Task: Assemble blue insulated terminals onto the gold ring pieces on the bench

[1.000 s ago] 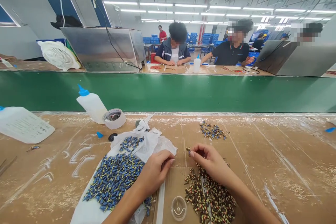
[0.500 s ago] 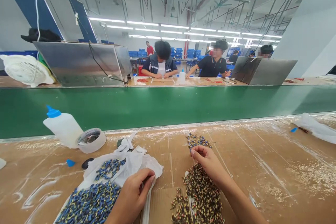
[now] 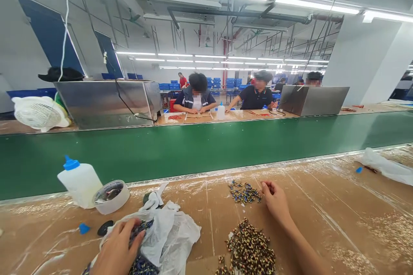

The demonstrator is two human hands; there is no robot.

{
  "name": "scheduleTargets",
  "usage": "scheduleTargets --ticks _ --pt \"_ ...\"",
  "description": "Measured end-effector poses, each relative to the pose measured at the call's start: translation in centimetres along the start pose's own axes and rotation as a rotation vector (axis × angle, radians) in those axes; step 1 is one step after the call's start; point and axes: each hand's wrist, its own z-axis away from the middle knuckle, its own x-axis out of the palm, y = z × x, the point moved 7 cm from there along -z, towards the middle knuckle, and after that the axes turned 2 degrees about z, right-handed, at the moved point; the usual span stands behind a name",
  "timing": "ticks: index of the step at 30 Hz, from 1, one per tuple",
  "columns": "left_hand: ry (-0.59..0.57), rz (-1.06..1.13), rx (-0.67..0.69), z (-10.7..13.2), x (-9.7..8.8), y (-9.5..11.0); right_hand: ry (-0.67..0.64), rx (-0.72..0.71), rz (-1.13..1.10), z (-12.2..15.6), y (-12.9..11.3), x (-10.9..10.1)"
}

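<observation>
- Curling over blue pieces [image 3: 144, 266], the left hand [image 3: 116, 247] is obscuring any grip.
- The right hand [image 3: 276, 202] is bending beside the small pile [image 3: 244, 193], grip unclear.

Towards seven o'clock, the left hand [image 3: 121, 245] hides part of the blue pile [image 3: 143, 266], which also runs off the bottom edge; what its fingers touch underneath cannot be seen. The dark pile [image 3: 251, 249] at five o'clock is cut off below too. Whether the right hand [image 3: 275, 202], at four o'clock, pinches anything is too small to tell. The red bits [image 3: 174, 117] at nine o'clock are indistinct.
</observation>
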Motion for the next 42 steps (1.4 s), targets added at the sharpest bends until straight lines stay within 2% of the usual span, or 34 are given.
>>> scheduleTargets --ticks 3,7,12,16,21,26,31,35,42 --pt "-0.012 -0.051 0.071 0.5 0.5 1.1 0.016 -0.005 0.014 0.2 0.1 0.0" --pt "0.005 -0.028 0.074 0.9 0.0 1.9 0.012 -0.023 0.021 0.6 0.4 0.6" --pt "-0.045 0.042 0.093 1.3 -0.2 2.6 -0.012 -0.024 0.049 0.8 1.2 0.9" --pt "-0.035 0.086 0.075 1.5 -0.5 2.8 -0.033 -0.024 0.085 0.9 1.8 1.0" --pt "0.038 0.047 0.063 1.5 -1.2 2.4 -0.058 -0.038 0.107 0.9 1.9 1.3" --pt "0.053 -0.109 0.109 1.7 -0.7 2.8 -0.057 -0.073 0.101 1.0 1.5 1.8" --pt "0.045 -0.192 0.076 1.4 0.2 2.8 -0.052 -0.106 0.102 1.1 0.6 2.1" --pt "0.069 -0.183 0.09 1.2 0.0 2.9 -0.032 -0.11 0.102 1.3 -0.2 2.0" --pt "-0.053 -0.009 0.057 0.9 0.2 2.9 -0.018 -0.131 0.116 1.6 -1.2 2.0"
